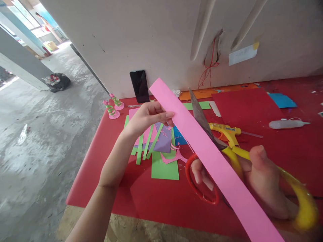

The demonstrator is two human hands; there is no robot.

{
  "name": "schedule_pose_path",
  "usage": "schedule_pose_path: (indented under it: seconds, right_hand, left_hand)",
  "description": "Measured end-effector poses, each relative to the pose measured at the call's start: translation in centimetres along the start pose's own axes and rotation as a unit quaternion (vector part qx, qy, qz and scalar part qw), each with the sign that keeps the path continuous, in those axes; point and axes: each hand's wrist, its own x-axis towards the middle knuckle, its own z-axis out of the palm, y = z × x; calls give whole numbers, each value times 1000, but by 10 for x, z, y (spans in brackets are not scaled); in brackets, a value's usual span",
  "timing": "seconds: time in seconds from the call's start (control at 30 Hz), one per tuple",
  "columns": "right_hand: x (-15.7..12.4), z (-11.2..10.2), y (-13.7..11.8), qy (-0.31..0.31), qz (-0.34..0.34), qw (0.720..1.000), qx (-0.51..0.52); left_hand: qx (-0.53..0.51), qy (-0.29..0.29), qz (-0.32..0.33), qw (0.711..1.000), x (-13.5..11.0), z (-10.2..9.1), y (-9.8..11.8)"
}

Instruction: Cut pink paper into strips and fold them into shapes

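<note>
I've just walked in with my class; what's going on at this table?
A person's left hand pinches a long pink strip, while the right hand holds open scissors beside it. Green strips lie on the red table, where two small pink-and-green ornaments stand at the far left.

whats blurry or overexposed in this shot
Head view: the windows at top left are washed out by daylight; head view: the right hand and yellow scissor handle look soft and blurred at lower right; head view: the left hand and pink strip look clearer.
</note>
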Motion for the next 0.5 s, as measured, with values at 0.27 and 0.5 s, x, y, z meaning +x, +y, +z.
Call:
schedule_pose_path:
  seconds: [0.27,0.5]
  right_hand:
    - [7,6,-8,26,0,999,27]
    - [7,-5,0,3,-13,1000,13]
  left_hand:
    - [-19,78,20,997,8,1,-3]
    - [-97,130,46,986,13,-4,-5]
